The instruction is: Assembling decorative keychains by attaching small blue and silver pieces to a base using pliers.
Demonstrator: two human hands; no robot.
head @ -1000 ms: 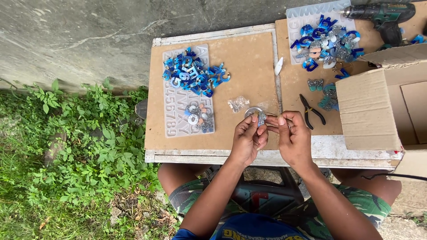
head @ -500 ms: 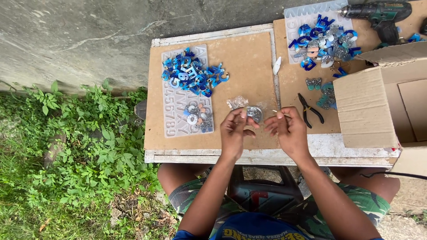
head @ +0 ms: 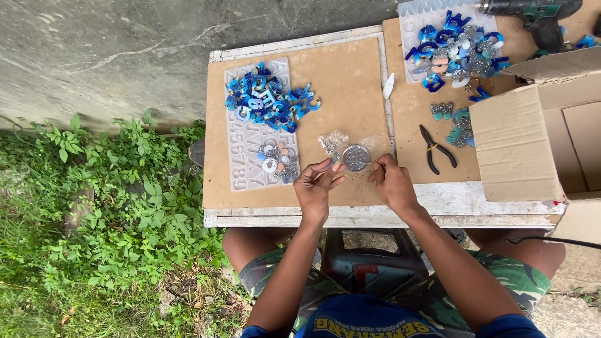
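Note:
A small round silver tin (head: 356,158) lies on the brown board (head: 350,81), between my two hands. My left hand (head: 317,189) is just left of it, fingertips drawn together and pointing at a clear little bag of small metal bits (head: 332,141). My right hand (head: 392,185) is just right of the tin, thumb and forefinger pinched close. Anything held in either hand is too small to make out.
A pile of blue and silver letter pieces (head: 269,97) lies on a translucent mould sheet (head: 241,169). A second pile (head: 457,44) sits at the top right. Black pliers (head: 436,150), a cardboard box (head: 519,144) and a drill (head: 532,12) are to the right. Weeds (head: 106,213) grow at left.
My hands were joined together near the table's front edge a second ago. They have since separated and moved up to either side of the round tin.

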